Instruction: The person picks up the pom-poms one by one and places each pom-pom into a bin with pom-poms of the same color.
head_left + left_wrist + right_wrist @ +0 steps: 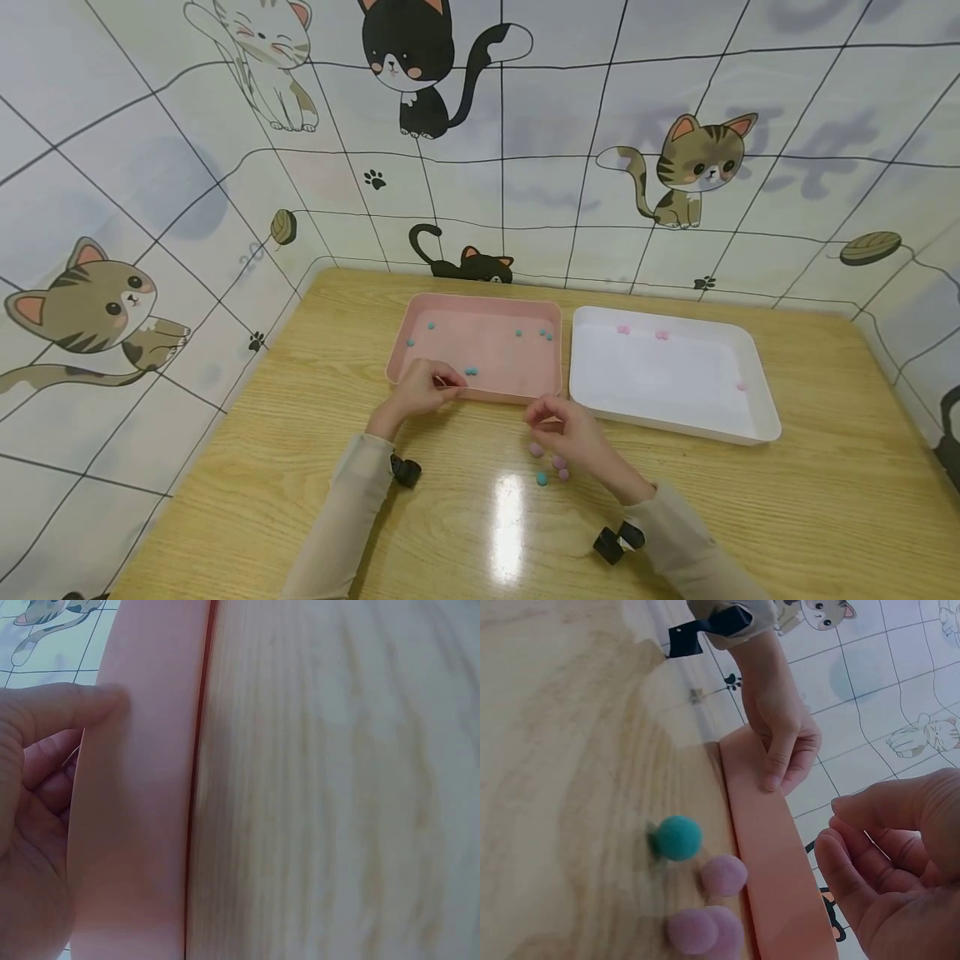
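Observation:
My left hand (426,387) grips the near wall of the pink tray (510,398). In the left wrist view its thumb lies on the outer face, with the fingers behind the rim. Over the tray's near right corner hovers my right hand (573,433), fingers loosely bent and thumb tip just apart from them, nothing showing between. Close below it on the table lie a teal pom-pom (679,838) and three pinkish-purple ones, one pink pom-pom (724,875) nearest the tray. Several small teal pom-poms (471,372) are scattered inside the pink tray.
To the right of the pink tray stands a white tray (667,383) with several light pink pom-poms (662,335) in it. Both trays are on the wooden table (442,533), near the cat-patterned wall covering (555,192). A black wrist device (407,472) sits at the left cuff.

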{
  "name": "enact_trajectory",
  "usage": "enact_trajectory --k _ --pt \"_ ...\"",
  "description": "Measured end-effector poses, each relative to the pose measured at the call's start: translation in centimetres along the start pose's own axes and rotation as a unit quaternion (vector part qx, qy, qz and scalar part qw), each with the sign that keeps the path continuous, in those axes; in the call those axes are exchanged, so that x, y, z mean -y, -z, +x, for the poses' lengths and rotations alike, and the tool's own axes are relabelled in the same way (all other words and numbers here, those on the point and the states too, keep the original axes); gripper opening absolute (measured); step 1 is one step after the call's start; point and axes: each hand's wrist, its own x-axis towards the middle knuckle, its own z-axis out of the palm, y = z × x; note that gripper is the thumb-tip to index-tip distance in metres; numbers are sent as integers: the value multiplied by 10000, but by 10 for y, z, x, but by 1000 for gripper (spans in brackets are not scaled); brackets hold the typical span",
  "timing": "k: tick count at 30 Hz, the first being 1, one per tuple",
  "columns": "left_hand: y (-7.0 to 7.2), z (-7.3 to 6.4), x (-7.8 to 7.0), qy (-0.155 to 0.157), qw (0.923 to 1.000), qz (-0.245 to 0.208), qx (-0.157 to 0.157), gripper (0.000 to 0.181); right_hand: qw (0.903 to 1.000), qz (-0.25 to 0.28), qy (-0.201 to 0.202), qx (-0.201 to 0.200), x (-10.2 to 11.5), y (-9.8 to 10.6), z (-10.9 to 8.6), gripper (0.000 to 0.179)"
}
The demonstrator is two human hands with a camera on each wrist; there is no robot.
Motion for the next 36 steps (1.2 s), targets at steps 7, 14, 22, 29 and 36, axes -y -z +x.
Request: enact_trajectory --k 7,14,22,29,36 --pt "0 0 0 -6 10000 -32 -1 4 9998 -141 76 104 -8 -4 -14 13" --pt "0 0 0 -9 10000 27 18 4 9972 -488 501 280 -18 -8 -23 18" --pt "0 -1 -1 -20 10000 8 7 5 9963 -609 362 479 -23 -10 -33 26" --pt "0 -1 -1 -28 10000 -1 5 4 9907 -858 782 716 -28 -12 -35 28" --pt "0 -1 0 -79 10000 -5 9 5 9818 -1238 1117 910 -30 -14 -35 30"
